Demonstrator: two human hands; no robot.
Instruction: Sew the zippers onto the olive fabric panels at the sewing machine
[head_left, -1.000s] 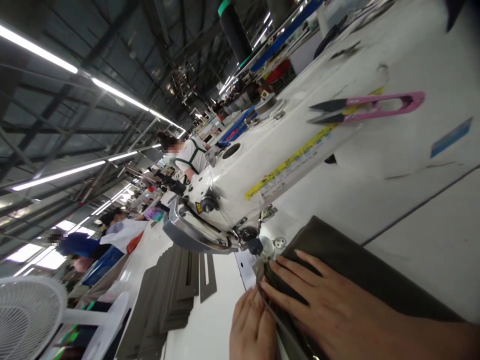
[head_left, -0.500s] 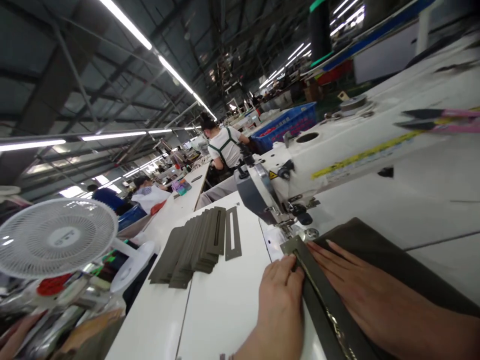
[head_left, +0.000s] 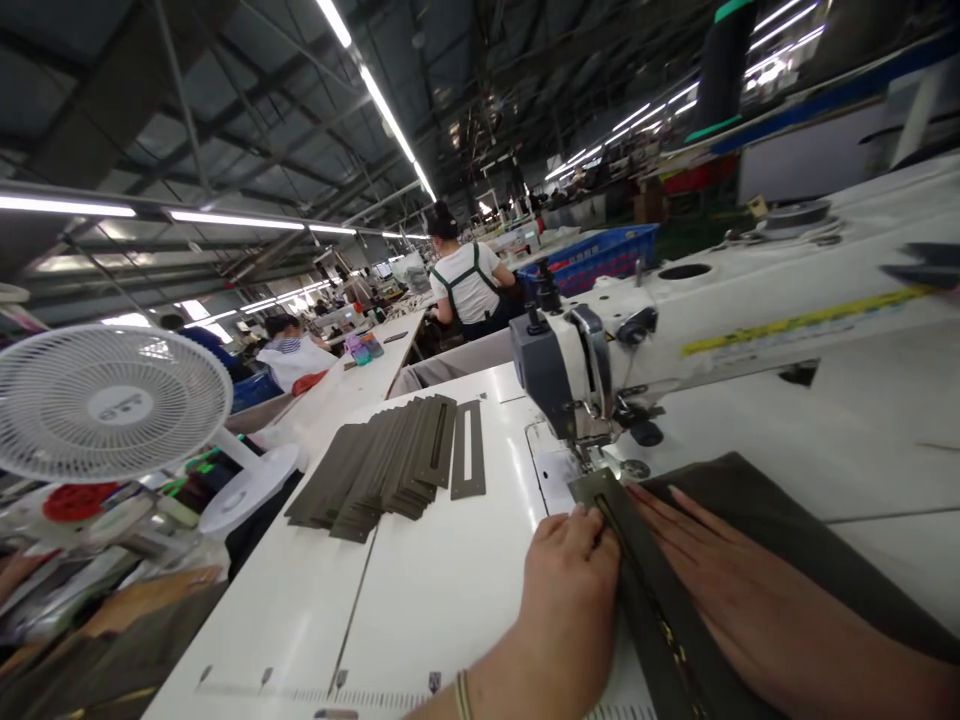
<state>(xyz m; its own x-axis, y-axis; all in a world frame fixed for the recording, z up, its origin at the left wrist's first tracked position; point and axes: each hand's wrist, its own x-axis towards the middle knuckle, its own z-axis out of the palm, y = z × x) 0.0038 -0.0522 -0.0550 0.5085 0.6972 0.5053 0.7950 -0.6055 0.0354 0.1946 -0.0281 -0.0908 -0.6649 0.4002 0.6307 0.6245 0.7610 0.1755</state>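
Now my left hand (head_left: 566,590) and right hand (head_left: 739,595) press flat, fingers extended, on the olive fabric piece (head_left: 757,520) with its zipper strip (head_left: 645,590), at the table's near edge just before the sewing machine (head_left: 675,340) needle.

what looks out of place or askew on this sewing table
Nothing stands out. The dark olive fabric piece lies flat under the left hand and right hand; the stack of dark olive slotted fabric strips is fanned but tidy.

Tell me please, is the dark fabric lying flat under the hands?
Flat: both the left hand and right hand press the dark fabric onto the table.
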